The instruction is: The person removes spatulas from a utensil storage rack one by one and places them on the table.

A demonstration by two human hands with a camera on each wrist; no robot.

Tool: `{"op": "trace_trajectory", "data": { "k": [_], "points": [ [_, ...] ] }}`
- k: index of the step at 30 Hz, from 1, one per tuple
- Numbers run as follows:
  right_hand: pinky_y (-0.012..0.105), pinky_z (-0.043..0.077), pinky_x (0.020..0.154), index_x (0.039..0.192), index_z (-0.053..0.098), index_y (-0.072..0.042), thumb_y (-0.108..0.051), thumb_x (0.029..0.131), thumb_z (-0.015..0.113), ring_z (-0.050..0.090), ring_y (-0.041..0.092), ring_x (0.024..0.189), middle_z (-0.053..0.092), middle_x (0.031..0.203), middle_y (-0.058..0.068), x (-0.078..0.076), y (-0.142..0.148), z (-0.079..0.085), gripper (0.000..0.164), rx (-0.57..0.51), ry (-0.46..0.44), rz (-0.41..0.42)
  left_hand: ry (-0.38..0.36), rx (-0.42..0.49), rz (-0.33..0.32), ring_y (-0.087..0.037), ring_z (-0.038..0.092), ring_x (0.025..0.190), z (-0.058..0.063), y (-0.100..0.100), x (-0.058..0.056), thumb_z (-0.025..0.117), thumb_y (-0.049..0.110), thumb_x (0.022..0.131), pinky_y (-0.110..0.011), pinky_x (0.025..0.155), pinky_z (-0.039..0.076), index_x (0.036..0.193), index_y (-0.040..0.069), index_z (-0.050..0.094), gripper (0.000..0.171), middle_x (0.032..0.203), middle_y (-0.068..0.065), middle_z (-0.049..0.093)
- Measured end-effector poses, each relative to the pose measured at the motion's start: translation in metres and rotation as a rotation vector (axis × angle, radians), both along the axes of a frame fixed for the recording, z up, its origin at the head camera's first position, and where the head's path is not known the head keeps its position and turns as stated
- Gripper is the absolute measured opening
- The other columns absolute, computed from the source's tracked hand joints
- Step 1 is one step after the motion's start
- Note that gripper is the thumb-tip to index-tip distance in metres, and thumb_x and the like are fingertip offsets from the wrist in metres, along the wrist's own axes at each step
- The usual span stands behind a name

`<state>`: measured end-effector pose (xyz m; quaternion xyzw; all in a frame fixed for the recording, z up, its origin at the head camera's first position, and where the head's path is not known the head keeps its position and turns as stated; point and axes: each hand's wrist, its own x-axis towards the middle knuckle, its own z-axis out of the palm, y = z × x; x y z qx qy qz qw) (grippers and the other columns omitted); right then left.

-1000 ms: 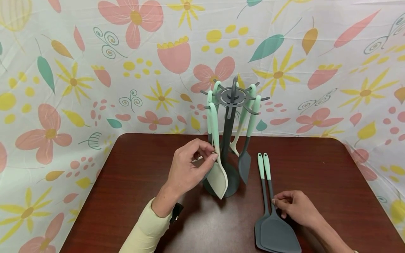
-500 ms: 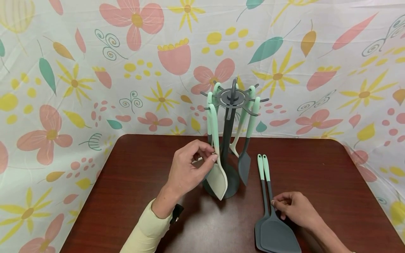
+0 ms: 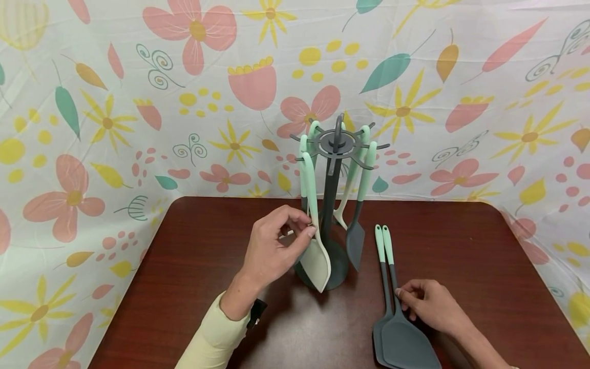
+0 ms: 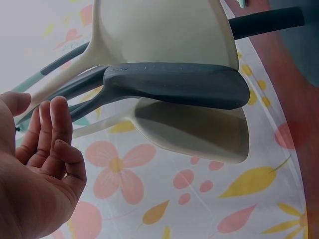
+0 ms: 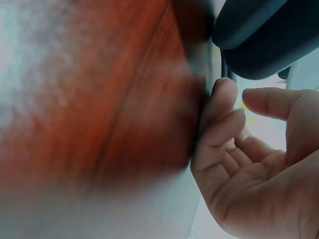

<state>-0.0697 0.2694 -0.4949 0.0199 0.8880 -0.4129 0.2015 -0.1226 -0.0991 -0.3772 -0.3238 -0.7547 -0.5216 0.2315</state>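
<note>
A cream spatula (image 3: pixel 318 269) with a mint handle hangs from the dark utensil stand (image 3: pixel 329 205). My left hand (image 3: pixel 272 251) pinches its neck between thumb and index finger; the left wrist view shows the cream head (image 4: pixel 164 30) beyond the fingers. Two dark grey turners with mint handle ends lie side by side on the table, their wide heads overlapping. The thumb and fingers of my right hand (image 3: pixel 433 307) pinch the shaft of the right-hand turner (image 3: pixel 407 341). The other turner (image 3: pixel 378 335) lies partly under it. Both heads run near the frame's bottom edge.
Other utensils hang around the stand, among them a dark spatula (image 3: pixel 355 243) on its right and another cream utensil (image 3: pixel 340 215) behind. The brown table (image 3: pixel 221 220) meets a flowered cloth (image 3: pixel 184 113) at the back.
Both hands keep their places on the spatula and the turner. The turner heads have shifted very slightly to the right; the whole view has also moved a little.
</note>
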Motion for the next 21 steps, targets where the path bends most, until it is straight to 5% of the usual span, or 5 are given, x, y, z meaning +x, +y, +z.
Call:
{"op": "trace_trajectory", "data": {
  "k": [9, 21],
  "points": [
    [0.032, 0.053, 0.060, 0.104, 0.074, -0.010, -0.030, 0.107, 0.066, 0.067, 0.020, 0.067, 0.070, 0.082, 0.003, -0.003, 0.000, 0.020, 0.022, 0.069, 0.086, -0.003, 0.003, 0.004, -0.006, -0.005, 0.064, 0.077, 0.002, -0.001, 0.000, 0.078, 0.013, 0.097, -0.026, 0.064, 0.054, 0.105, 0.013, 0.070, 0.011, 0.093, 0.006, 0.069],
    [0.028, 0.050, 0.055, 0.117, 0.072, -0.017, -0.027, 0.105, 0.070, 0.063, 0.007, 0.068, 0.072, 0.092, -0.005, 0.003, -0.016, 0.054, 0.016, 0.054, 0.500, -0.003, 0.008, 0.006, -0.010, -0.005, 0.064, 0.077, 0.000, 0.000, 0.000, 0.078, 0.012, 0.097, -0.027, 0.061, 0.052, 0.105, 0.012, 0.071, 0.011, 0.092, 0.005, 0.069]
  ]
}}
